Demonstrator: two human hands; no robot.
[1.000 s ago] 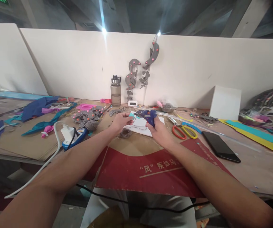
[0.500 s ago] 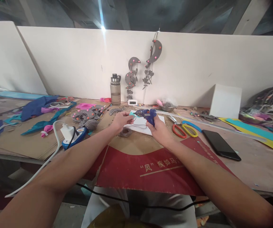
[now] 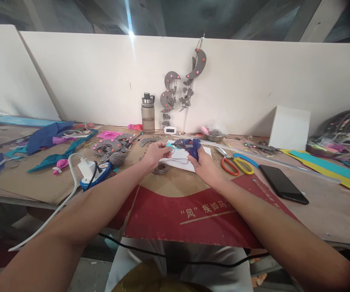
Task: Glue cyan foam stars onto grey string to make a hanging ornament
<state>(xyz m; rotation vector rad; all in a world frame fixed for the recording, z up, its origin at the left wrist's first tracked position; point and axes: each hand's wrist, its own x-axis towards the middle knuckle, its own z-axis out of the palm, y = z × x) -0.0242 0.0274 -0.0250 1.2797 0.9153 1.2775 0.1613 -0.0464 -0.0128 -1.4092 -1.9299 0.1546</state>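
My right hand (image 3: pixel 204 162) is wrapped round the handle of a blue hot glue gun (image 3: pixel 193 147), its nozzle pointing left. Pinched in the fingertips of my left hand (image 3: pixel 156 155) is a small turquoise piece (image 3: pixel 170 144), whose exact shape I cannot make out. The nozzle's tip is at or very near this piece; whether they touch I cannot tell. A thin grey cord runs below the fingers over a white sheet (image 3: pixel 182 160). A coil of grey cord (image 3: pixel 161 169) lies just under my left hand.
Scissors (image 3: pixel 237 165) with red and yellow handles and a black phone (image 3: pixel 282 184) lie to the right. On the left are a power strip (image 3: pixel 100 174), grey yarn (image 3: pixel 117 158) and felt scraps. A bottle (image 3: pixel 148 115) stands behind; grey moon mobiles (image 3: pixel 196 67) hang against the white board.
Both hands stay nearly in place, with the glue gun still at the turquoise piece. The hanging moon mobile on the right has swung slightly left. The view has shifted a little.
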